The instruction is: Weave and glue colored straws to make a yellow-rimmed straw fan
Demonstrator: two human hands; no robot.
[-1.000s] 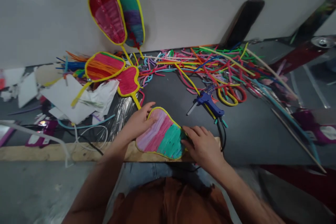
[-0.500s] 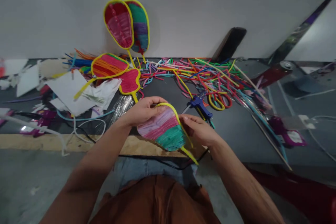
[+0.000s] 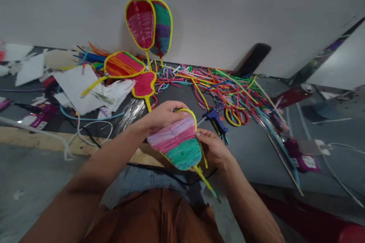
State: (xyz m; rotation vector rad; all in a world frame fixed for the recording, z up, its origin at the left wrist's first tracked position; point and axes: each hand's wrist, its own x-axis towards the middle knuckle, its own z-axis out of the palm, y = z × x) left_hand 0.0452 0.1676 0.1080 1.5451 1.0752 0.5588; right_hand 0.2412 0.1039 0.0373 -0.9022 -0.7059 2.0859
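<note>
A paddle-shaped pipe-cleaner piece (image 3: 179,140), striped lilac, pink and green, is held up over the table's front edge. My left hand (image 3: 168,115) is closed on its upper left edge, thumb on the face. My right hand (image 3: 212,144) pinches the yellow pipe cleaner (image 3: 196,121) at the right edge, where it runs along the rim. That pipe cleaner's loose end hangs below my right fingers. A yellow stem (image 3: 205,182) with a greenish tip points down toward my lap. Just beyond my right hand lies a blue glue gun (image 3: 216,119).
Similar paddles, one red and pink (image 3: 141,22) and one green and purple (image 3: 162,26), lean on the wall. Loose pipe cleaners (image 3: 194,78) pile along the back. Scissors (image 3: 236,117), a can (image 3: 296,95), a phone (image 3: 253,59) and white paper (image 3: 78,89) lie around.
The view has turned and tilted slightly. The striped paddle is a little more upright, its stem pointing further down. Both hands keep their hold, my right fingers still at the yellow edge.
</note>
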